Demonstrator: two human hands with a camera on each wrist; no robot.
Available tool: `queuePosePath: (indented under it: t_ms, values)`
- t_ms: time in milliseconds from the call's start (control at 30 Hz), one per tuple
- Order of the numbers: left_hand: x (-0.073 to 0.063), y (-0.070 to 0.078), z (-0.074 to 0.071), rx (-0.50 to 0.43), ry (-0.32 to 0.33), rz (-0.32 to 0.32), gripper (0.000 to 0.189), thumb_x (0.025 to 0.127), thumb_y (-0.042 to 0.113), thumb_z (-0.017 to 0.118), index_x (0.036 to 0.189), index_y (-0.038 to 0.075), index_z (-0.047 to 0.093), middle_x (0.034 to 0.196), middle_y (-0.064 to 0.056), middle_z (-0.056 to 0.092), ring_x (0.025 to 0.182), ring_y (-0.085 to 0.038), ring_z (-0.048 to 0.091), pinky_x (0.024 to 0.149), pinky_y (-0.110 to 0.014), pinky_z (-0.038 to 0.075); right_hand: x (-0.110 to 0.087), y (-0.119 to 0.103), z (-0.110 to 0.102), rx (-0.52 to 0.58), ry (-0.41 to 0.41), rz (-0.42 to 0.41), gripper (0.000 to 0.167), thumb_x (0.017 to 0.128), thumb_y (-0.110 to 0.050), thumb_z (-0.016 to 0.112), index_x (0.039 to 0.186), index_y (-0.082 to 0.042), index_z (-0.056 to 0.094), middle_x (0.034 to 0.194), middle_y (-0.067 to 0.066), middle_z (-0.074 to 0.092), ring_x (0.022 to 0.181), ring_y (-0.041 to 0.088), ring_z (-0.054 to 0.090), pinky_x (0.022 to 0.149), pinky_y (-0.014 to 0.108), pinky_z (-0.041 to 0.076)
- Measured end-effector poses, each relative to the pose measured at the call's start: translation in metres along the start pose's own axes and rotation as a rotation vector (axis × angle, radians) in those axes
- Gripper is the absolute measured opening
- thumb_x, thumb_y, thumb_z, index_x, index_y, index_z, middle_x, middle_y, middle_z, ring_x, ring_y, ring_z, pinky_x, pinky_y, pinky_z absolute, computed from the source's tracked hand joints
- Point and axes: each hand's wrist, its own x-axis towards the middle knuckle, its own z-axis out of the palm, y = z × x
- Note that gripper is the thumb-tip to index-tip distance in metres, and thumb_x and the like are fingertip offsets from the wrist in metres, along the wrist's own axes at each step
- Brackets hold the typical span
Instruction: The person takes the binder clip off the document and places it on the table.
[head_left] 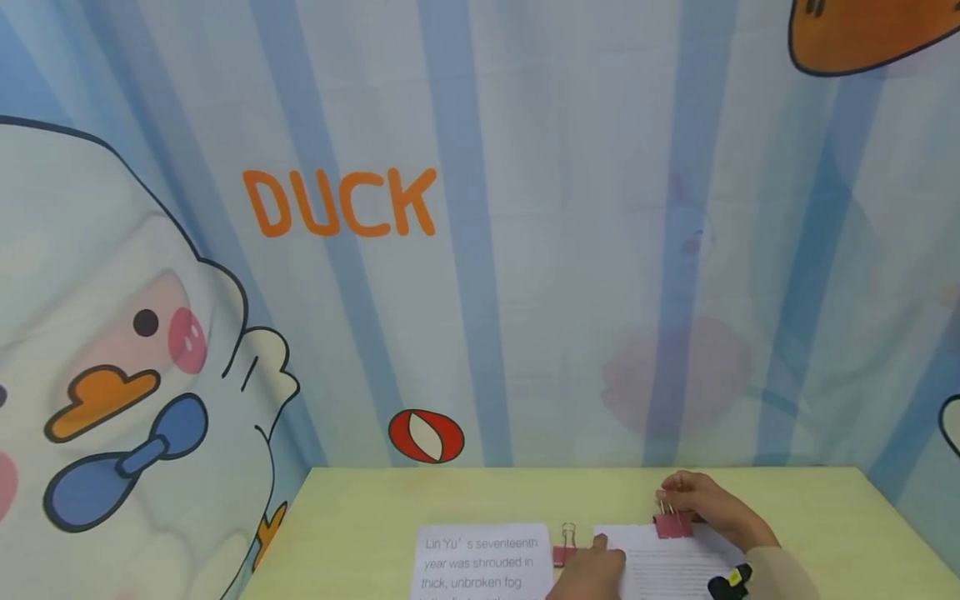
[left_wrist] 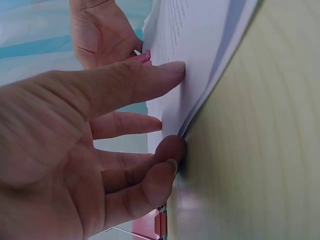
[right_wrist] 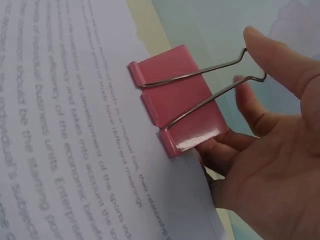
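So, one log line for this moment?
right hand: grips pink binder clip at top of printed sheets | left hand: touches sheets' left edge | second binder clip: beside large-print page

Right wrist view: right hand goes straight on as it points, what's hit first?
The pink binder clip, at the edge of the printed sheets. The right hand seems to be touching its wire handles; exact depth is unclear.

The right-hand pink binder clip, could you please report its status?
Right hand holding pink binder clip; left hand touching printed sheets. Clip on sheets' far edge. Nothing visibly in the way.
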Motion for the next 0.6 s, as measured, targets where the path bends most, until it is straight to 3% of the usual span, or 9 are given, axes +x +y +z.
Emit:
queuePosePath:
  t_ms: [67, 167, 433, 600]
  values:
    - [-0.0005, 0.0, 0.0004, -0.019, 0.003, -0.012, 0.054, 0.064, 0.04, 0.094, 0.111, 0.022, 0.076, 0.115, 0.0, 0.064, 0.085, -0.017, 0.064, 0.083, -0.033, 0.056, 0.0005, -0.0007, -0.0005, -0.023, 0.01, 0.027, 0.051, 0.102, -0.026, 0.06, 0.13, 0.016, 0.049, 0.116, 0.018, 0.065, 0.101, 0.025, 0.063, 0.082, 0.041, 0.053]
    - [-0.0014, -0.0006, 0.0015, -0.045, 0.005, -0.027, 0.056, 0.061, 0.04, 0.095, 0.111, 0.022, 0.076, 0.118, 0.0, 0.064, 0.088, -0.019, 0.065, 0.084, -0.035, 0.056, 0.0013, -0.0021, -0.002, -0.065, 0.002, 0.051, 0.061, 0.101, -0.027, 0.06, 0.137, 0.019, 0.044, 0.128, 0.025, 0.061, 0.115, 0.032, 0.061, 0.092, 0.048, 0.052]
    - [-0.0013, 0.0, 0.0015, -0.066, -0.009, -0.082, 0.059, 0.059, 0.04, 0.097, 0.111, 0.021, 0.076, 0.12, 0.0, 0.063, 0.09, -0.022, 0.065, 0.085, -0.039, 0.057, 0.0054, -0.0004, -0.0041, -0.064, -0.032, 0.038, 0.054, 0.101, -0.029, 0.061, 0.128, 0.018, 0.056, 0.121, 0.022, 0.065, 0.109, 0.027, 0.062, 0.09, 0.043, 0.053]
    - [-0.0021, 0.0015, -0.0004, -0.048, -0.008, -0.075, 0.054, 0.061, 0.033, 0.097, 0.11, 0.022, 0.076, 0.118, 0.003, 0.062, 0.09, -0.022, 0.065, 0.085, -0.038, 0.056, 0.0065, 0.0001, -0.0021, -0.062, 0.007, 0.043, 0.051, 0.102, -0.028, 0.061, 0.125, 0.018, 0.059, 0.115, 0.019, 0.066, 0.1, 0.022, 0.061, 0.083, 0.037, 0.052]
